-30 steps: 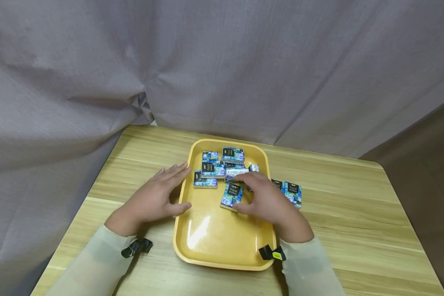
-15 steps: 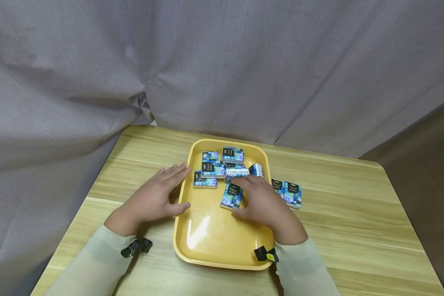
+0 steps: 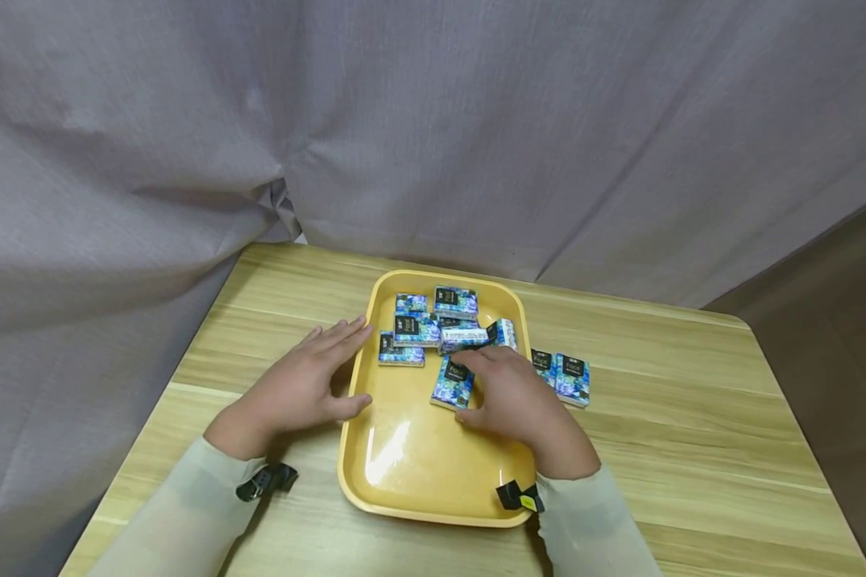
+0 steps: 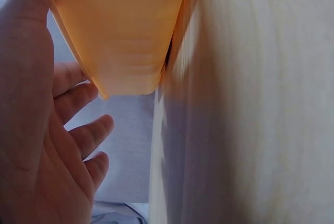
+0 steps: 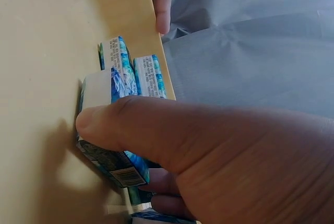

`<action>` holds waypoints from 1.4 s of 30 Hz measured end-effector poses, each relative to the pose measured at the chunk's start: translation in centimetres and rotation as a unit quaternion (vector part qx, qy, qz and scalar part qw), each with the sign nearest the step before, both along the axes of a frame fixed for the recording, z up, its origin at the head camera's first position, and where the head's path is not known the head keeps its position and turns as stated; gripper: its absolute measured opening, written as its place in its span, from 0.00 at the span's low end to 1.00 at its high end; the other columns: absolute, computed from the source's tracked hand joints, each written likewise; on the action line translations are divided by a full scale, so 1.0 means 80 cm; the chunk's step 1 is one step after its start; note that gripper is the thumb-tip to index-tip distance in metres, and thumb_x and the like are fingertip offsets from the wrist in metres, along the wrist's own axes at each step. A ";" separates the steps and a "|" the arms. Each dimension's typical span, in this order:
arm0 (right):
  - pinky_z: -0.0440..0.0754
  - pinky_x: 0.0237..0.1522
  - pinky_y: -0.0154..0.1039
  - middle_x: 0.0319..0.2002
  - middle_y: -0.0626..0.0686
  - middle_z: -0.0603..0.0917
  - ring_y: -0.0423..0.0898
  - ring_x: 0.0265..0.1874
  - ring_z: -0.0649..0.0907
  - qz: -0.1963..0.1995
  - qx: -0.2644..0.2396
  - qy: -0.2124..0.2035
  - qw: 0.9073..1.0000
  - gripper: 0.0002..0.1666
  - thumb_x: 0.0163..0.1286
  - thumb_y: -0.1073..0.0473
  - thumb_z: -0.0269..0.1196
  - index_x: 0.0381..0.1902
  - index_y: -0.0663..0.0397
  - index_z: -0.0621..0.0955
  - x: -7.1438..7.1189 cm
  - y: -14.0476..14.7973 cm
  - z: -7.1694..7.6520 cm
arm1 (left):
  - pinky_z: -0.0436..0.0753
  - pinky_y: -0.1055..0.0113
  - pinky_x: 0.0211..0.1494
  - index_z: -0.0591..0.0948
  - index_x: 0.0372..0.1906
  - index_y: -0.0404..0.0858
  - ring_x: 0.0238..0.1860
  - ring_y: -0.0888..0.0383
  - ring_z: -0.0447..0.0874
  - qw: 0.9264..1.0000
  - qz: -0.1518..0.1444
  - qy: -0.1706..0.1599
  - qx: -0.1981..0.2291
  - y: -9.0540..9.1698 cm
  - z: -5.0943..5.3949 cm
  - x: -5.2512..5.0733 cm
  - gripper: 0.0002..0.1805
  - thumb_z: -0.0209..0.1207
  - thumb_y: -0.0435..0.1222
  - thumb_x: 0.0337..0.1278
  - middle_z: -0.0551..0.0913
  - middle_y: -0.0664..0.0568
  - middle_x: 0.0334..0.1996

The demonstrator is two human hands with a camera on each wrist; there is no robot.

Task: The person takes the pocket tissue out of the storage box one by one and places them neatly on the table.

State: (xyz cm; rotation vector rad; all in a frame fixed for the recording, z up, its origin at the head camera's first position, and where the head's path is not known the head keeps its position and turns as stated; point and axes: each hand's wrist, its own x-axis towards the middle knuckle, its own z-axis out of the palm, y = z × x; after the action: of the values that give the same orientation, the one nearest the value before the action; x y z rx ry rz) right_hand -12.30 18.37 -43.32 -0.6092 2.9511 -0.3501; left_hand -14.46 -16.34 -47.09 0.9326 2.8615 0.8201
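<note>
A yellow tray [image 3: 404, 513] holds several small tissue packs with blue floral print and black labels, mostly toward its far end. My right hand [image 3: 523, 401] reaches over the tray's right side and pinches one tissue pack [image 3: 451, 386] between thumb and fingers. In the right wrist view the thumb [image 5: 104, 125] lies against that pack's end; the fingers beyond are partly hidden. My left hand [image 3: 299, 385] rests at the tray's left rim, fingers extended and spread. The left wrist view shows its fingertips at the rim of the tray wall [image 4: 120, 41].
Two more tissue packs [image 3: 572, 378] lie on the wooden table [image 3: 693, 425] right of the tray, one partly hidden by the tray and hand. Inside, one pack [image 3: 416, 327] overlaps others. Grey curtain [image 3: 433, 136] hangs behind the table's back edge.
My right hand has shifted slightly left and its fingers have closed on the tissue pack. More of a pack by the tray's right wall shows. The left hand stays put.
</note>
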 end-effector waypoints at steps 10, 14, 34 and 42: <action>0.76 0.82 0.63 0.70 0.54 0.87 0.62 0.75 0.82 0.007 -0.015 0.002 1.000 0.50 0.59 0.44 0.86 0.78 0.45 0.81 0.002 0.001 0.000 | 0.55 0.35 0.94 0.60 0.92 0.45 0.90 0.41 0.61 1.000 0.001 -0.002 0.001 -0.001 0.000 0.001 0.59 0.73 0.62 0.64 0.58 0.51 0.92; 0.76 0.82 0.63 0.70 0.54 0.87 0.62 0.75 0.82 0.011 -0.025 0.007 1.000 0.50 0.59 0.44 0.86 0.78 0.45 0.81 0.001 0.002 0.000 | 0.55 0.35 0.94 0.60 0.92 0.45 0.90 0.42 0.61 1.000 0.002 -0.001 0.000 -0.001 0.001 0.001 0.59 0.73 0.62 0.65 0.58 0.52 0.92; 0.78 0.81 0.63 0.72 0.52 0.86 0.60 0.76 0.81 0.031 -0.041 0.015 0.999 0.48 0.59 0.50 0.83 0.78 0.45 0.82 0.002 0.003 0.004 | 0.55 0.36 0.94 0.61 0.92 0.44 0.91 0.42 0.61 1.000 0.003 -0.005 0.004 0.003 0.003 0.000 0.58 0.72 0.62 0.66 0.58 0.52 0.92; 0.80 0.79 0.61 0.73 0.51 0.85 0.58 0.75 0.81 0.045 -0.062 0.002 0.997 0.47 0.59 0.52 0.83 0.78 0.43 0.82 0.000 0.006 0.008 | 0.55 0.36 0.94 0.61 0.92 0.44 0.91 0.43 0.60 1.000 0.002 -0.005 0.008 0.005 0.000 -0.001 0.57 0.72 0.62 0.66 0.57 0.52 0.92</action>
State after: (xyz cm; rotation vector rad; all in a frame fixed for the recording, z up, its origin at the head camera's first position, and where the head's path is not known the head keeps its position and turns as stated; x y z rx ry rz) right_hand -12.31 18.87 -42.67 -0.7549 2.9103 -0.5257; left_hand -14.53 -15.92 -47.10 0.9203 2.8535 0.8479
